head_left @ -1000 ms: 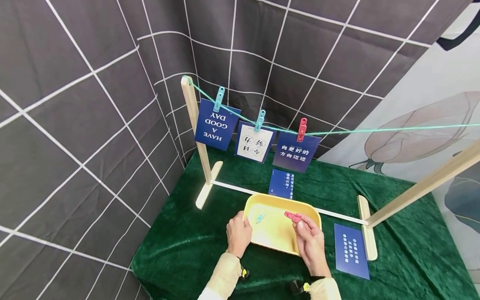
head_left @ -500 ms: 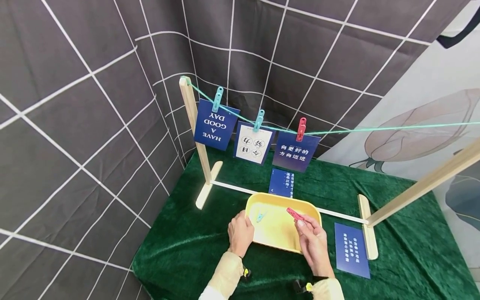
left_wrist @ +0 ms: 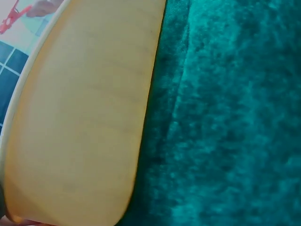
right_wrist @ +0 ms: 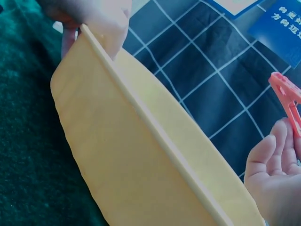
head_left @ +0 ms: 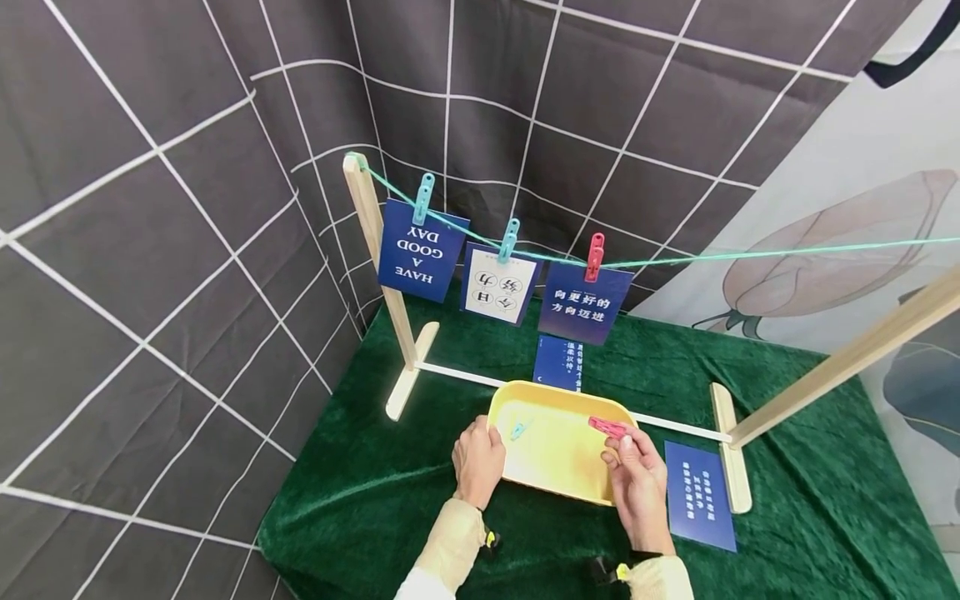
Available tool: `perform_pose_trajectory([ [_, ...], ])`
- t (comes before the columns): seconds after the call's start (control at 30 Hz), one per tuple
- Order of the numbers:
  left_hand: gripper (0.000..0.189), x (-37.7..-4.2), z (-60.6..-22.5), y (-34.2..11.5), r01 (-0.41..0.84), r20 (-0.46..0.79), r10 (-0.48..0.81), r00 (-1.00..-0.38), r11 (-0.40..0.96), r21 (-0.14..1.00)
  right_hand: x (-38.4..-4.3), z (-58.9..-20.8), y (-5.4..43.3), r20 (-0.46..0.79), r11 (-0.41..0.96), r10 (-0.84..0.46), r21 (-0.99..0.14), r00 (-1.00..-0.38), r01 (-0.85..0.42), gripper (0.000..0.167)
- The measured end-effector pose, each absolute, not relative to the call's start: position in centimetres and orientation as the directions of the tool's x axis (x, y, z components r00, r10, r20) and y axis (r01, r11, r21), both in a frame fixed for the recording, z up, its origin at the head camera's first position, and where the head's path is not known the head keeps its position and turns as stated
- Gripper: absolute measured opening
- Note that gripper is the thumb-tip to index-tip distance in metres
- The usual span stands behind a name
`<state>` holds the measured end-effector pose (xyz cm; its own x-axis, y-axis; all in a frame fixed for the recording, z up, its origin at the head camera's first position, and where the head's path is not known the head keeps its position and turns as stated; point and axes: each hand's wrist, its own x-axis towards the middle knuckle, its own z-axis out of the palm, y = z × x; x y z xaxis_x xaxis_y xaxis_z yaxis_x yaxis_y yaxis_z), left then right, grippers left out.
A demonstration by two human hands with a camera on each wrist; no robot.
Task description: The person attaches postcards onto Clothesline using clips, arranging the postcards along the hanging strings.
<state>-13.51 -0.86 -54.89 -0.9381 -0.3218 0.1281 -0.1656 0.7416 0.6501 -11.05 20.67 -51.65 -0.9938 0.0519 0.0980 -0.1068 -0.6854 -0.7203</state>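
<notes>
My left hand (head_left: 478,463) grips the left end of a yellow tray (head_left: 558,493), fingers over its rim. In the right wrist view this hand (right_wrist: 106,23) shows at the far corner of the tray (right_wrist: 122,141). Above the tray's right end, my right hand (head_left: 637,483) pinches a red clothespin (head_left: 607,427) between thumb and fingers. The clothespin (right_wrist: 285,94) points up and away from the fingertips in the right wrist view. A small light-blue clothespin (head_left: 517,430) lies inside the tray at its left. The left wrist view is mostly filled by the tray's outer wall (left_wrist: 84,113).
A green line (head_left: 697,257) runs between wooden posts (head_left: 386,292), with three cards (head_left: 585,321) clipped on it by blue and red clothespins. One blue card (head_left: 557,362) lies behind the tray, another (head_left: 701,500) to its right on the green cloth (head_left: 375,517). A white crossbar (head_left: 457,374) passes behind the tray.
My right hand has moved a little to the right with the red clothespin, which has turned slightly in the fingers. The left hand stays on the tray. The head view has shifted slightly.
</notes>
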Motion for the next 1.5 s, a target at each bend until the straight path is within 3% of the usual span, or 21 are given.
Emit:
perform_pose_trajectory([
  [0.37, 0.013, -13.3, -54.4, -1.0, -0.185, 0.094, -0.316, -0.944, 0.743, 0.643, -11.0, -52.3, 20.3, 0.035, -0.688, 0.249, -0.697, -0.968, -0.202, 0.022],
  [0.7, 0.014, -13.3, -54.4, -0.9, -0.195, 0.086, -0.323, -0.942, 0.741, 0.643, -11.0, -52.9, 20.0, 0.127, -0.587, 0.322, -0.751, -0.938, -0.303, 0.012],
  [0.83, 0.029, -13.5, -53.5, -0.7, -0.231, 0.039, -0.341, -0.939, 0.712, 0.663, -10.8, -53.0, 20.1, 0.218, -0.384, 0.331, -0.857, -0.918, -0.342, 0.012],
  [0.93, 0.035, -14.2, -52.4, -0.6, -0.221, 0.044, -0.331, -0.943, 0.717, 0.661, -10.5, -53.2, 20.4, 0.313, -0.09, 0.308, -0.93, -0.898, -0.356, 0.014],
  [1.07, 0.032, -15.7, -50.8, -0.3, -0.158, 0.115, -0.288, -0.951, 0.769, 0.619, -10.0, -53.6, 20.9, 0.45, 0.328, 0.202, -0.868, -0.87, -0.373, 0.018],
  [1.13, 0.032, -16.7, -50.0, 0.1, -0.124, 0.147, -0.261, -0.954, 0.791, 0.598, -9.7, -53.8, 20.9, 0.489, 0.463, 0.148, -0.802, -0.86, -0.377, 0.021],
  [1.3, 0.033, -19.8, -48.0, 1.9, -0.054, 0.159, -0.174, -0.972, 0.822, 0.567, -9.3, -54.7, 20.3, 0.53, 0.568, 0.058, -0.714, -0.846, -0.409, 0.025],
  [1.5, 0.045, -23.6, -47.0, 4.8, -0.083, -0.001, -0.095, -0.995, 0.864, 0.496, -9.4, -55.5, 19.3, 0.586, 0.594, -0.003, -0.651, -0.811, -0.473, 0.024],
])
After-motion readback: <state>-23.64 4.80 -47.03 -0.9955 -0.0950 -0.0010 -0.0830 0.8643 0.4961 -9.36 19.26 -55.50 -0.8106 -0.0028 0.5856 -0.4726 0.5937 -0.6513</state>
